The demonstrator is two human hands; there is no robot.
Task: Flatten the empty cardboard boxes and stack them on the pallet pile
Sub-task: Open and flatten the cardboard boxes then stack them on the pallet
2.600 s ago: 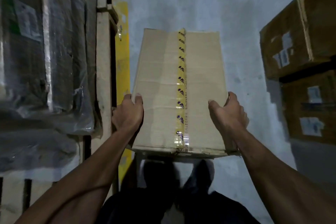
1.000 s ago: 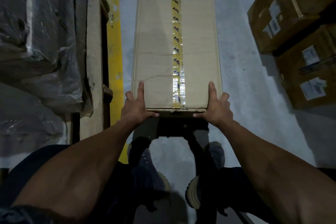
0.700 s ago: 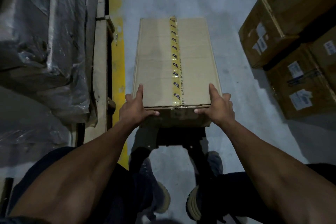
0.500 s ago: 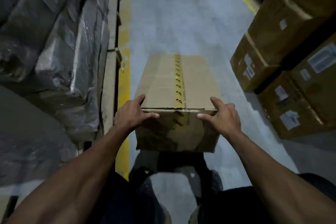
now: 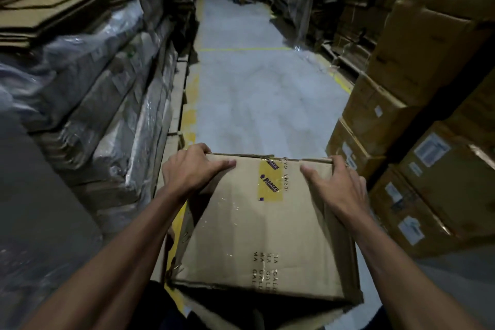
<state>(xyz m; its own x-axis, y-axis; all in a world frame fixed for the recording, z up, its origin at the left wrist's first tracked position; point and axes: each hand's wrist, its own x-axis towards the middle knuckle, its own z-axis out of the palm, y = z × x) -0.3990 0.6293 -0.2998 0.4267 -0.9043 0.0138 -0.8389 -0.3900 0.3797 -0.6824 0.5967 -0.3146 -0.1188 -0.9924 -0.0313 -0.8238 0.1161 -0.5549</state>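
A brown cardboard box (image 5: 257, 233) with yellow printed tape stands tipped up in front of me, its broad face toward the camera. My left hand (image 5: 190, 169) grips its top left corner, fingers over the far edge and thumb lying along the face. At the top right corner my right hand (image 5: 334, 185) grips likewise. The box's lower end is open, with a loose flap showing below it. A pile of flattened cardboard (image 5: 45, 8) lies on top of the wrapped stack at the upper left.
Plastic-wrapped pallet stacks (image 5: 112, 104) line the left of the aisle. Labelled brown cartons (image 5: 428, 169) are stacked on the right. A grey concrete floor (image 5: 257, 94) with yellow lines runs ahead between them, with further stacked goods at the far end.
The box has been tipped up from lying flat to standing on end. Both hands moved from its near edge to its top corners. My view has lifted down the aisle.
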